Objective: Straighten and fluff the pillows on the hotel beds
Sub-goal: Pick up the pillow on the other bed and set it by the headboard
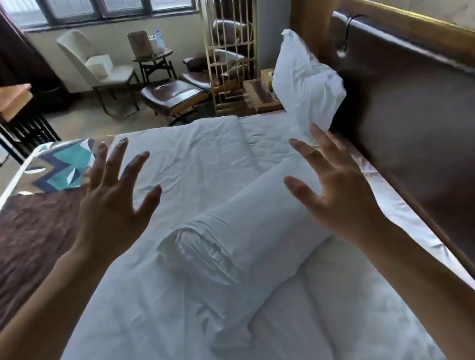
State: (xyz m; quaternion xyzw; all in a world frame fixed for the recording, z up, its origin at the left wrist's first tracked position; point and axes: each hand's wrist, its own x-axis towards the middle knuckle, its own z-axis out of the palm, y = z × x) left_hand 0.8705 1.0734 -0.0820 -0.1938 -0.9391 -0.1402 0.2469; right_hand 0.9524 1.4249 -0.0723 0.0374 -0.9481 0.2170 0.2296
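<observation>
Both hands are raised over the bed (165, 327), palms down and empty. The left hand (109, 210) sits at about 9 o'clock of frame centre, fingers (136, 166) spread wide, touching nothing. The right hand (341, 192) sits at about 3 o'clock, fingers likewise splayed apart. Between and below them lies a white pillow (250, 233), rolled or bunched into a long shape, lying diagonally on the white duvet, its creased open end toward 7 o'clock. A second white pillow (305, 84) stands upright at 1 o'clock, leaning against the dark padded headboard (422, 111). A brown and teal patterned bed runner (20, 228) crosses the bed at 9 o'clock.
</observation>
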